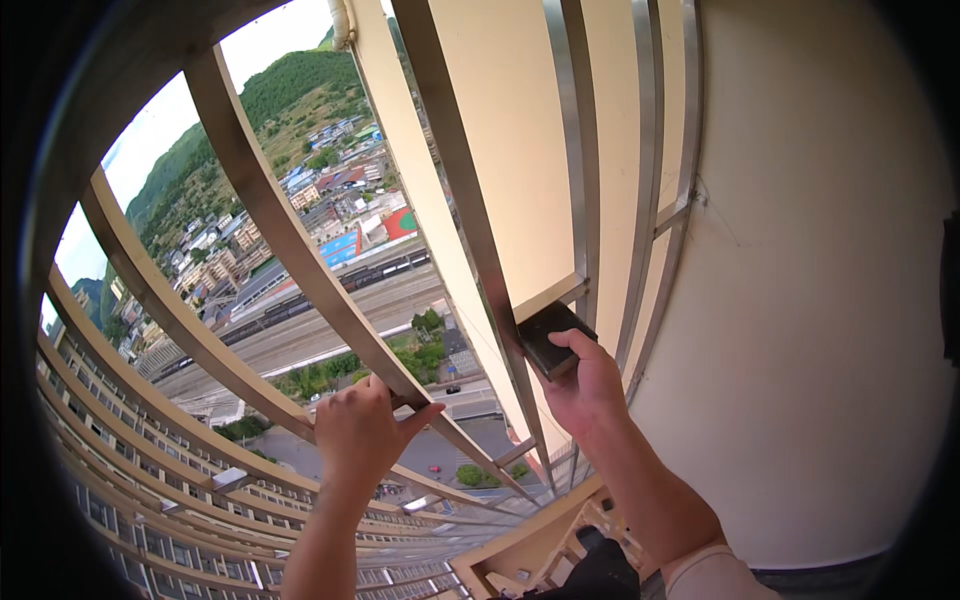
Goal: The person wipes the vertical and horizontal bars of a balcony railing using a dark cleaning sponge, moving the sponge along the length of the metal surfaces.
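Observation:
My right hand (589, 382) holds a dark rectangular block (546, 330), possibly a sponge or sanding block, with the thumb laid over its upper face. The block's left side touches or nearly touches an upright metal bar (472, 202), just below a short metal crosspiece (551, 296). To the left, my left hand (358, 431) grips the metal railing, its thumb across another upright bar (300, 247). The fingers wrap over the far side of the railing there, and their tips are hidden.
A plain wall (810, 300) closes off the right side. Beyond the bars, far below, are a road (476, 409), railway tracks (375, 300), buildings and green hills (300, 82). A ledge (517, 529) with wooden pieces lies low by my dark-clothed leg (604, 570).

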